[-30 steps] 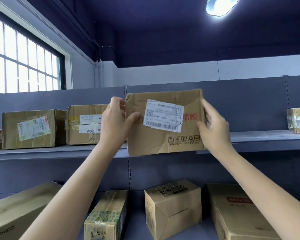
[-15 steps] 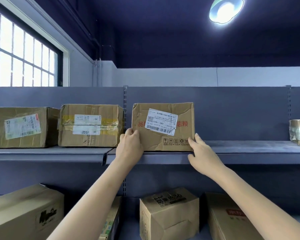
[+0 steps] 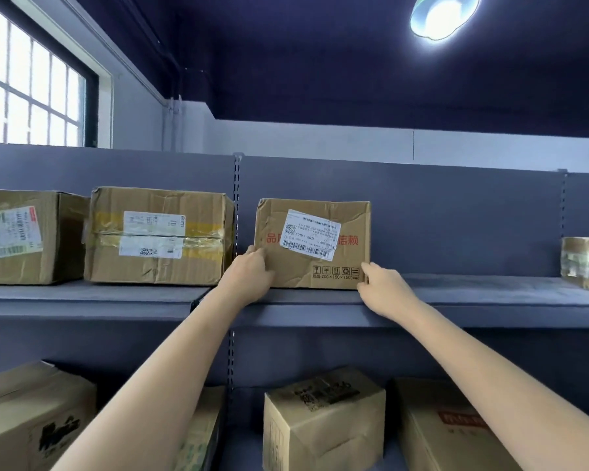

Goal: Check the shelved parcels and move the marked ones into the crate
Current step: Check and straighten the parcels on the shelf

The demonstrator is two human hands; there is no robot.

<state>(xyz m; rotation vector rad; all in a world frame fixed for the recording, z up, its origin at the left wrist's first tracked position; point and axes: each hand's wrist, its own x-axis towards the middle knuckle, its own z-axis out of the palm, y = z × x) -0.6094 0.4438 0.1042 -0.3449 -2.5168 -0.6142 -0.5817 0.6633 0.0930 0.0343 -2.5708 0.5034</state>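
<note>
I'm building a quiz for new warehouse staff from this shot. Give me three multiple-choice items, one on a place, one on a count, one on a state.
1. Where is the parcel with red print?
A. On the upper shelf
B. In a crate
C. On the floor

2. How many parcels stand on the upper shelf to that parcel's left?
A. None
B. Two
C. Five

3. How does the parcel stand?
A. Lifted in the air
B. Resting on the shelf, a hand at each lower corner
C. Lying opened

A: its base sits on the shelf board.
B: the taped parcel and the edge parcel.
B: left hand and right hand touch its corners.

Tan parcel [image 3: 312, 266], grey shelf [image 3: 473, 300]
</note>
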